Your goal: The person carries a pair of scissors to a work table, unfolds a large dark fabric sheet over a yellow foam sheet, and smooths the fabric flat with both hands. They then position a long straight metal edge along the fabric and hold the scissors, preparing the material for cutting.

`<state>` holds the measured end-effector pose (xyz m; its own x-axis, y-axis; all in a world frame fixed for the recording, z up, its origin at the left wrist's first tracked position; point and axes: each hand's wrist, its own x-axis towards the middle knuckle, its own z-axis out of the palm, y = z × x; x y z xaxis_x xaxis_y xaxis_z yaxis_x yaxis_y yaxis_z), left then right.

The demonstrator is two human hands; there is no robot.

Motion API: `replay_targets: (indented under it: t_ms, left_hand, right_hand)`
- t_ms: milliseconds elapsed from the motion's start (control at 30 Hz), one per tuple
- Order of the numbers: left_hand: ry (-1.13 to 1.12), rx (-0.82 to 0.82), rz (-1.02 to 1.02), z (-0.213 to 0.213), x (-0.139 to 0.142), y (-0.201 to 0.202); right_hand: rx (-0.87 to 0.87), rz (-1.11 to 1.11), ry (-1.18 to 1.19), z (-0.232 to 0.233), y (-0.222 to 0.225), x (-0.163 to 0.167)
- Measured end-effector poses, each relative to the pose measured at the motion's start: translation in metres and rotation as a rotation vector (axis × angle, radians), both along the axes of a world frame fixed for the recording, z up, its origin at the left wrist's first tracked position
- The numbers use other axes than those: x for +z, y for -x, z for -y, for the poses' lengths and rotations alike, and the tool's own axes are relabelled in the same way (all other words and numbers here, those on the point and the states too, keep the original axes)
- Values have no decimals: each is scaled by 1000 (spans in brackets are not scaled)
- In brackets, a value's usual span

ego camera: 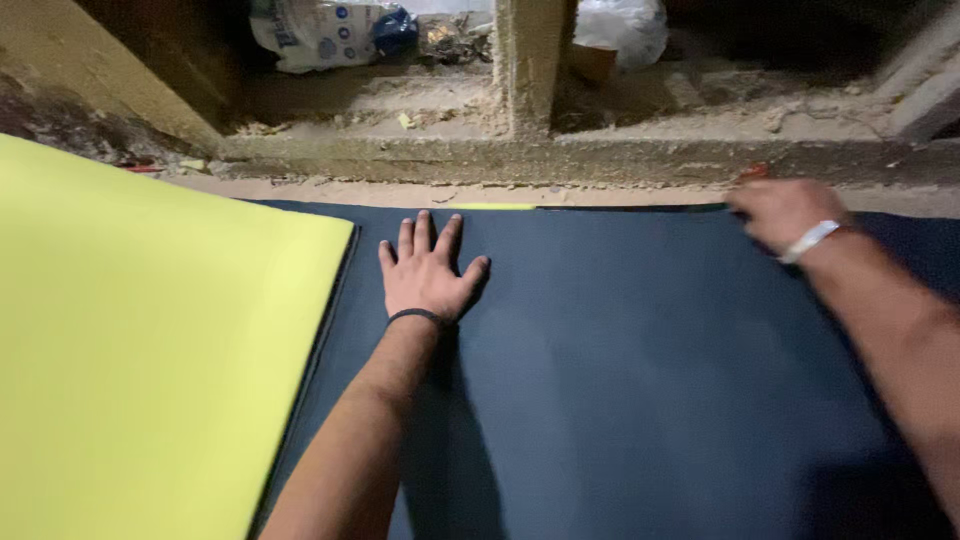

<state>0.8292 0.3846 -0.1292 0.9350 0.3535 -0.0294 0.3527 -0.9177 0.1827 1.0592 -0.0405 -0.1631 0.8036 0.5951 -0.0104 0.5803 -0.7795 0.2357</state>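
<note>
My left hand (428, 270) lies flat, fingers spread, pressing on a large dark navy sheet (640, 370) that covers the work surface. It wears a thin black band at the wrist. My right hand (783, 212) is at the sheet's far edge, blurred, with a white band on the wrist; something small and red-orange (755, 172) shows at its fingertips, and I cannot tell whether the hand grips it. A thin yellow strip (495, 207) peeks out along the far edge of the navy sheet.
A big yellow-green sheet (140, 350) lies on the left, overlapping the navy one. Beyond the sheets run a dusty ledge (560, 158), a wooden post (528, 60), and plastic bags (320, 32) in the recess behind.
</note>
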Motion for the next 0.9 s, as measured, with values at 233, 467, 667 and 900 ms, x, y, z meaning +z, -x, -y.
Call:
replay_targets:
  t_ms: [233,467,667,900]
  left_hand:
    - [1,-9,24,3,1,2]
    - [-3,-2,-5,3,6,3]
    - [-9,-11,-3,3,5,3]
    - [9,-29,235,-1,-5,-20]
  right_hand:
    - [-124,-12,89,47,-3,1]
    - [-216,230,97,142,-4,2]
    - [-425,160,-116,122,78,14]
    - [-526,-93,-495,28,182,4]
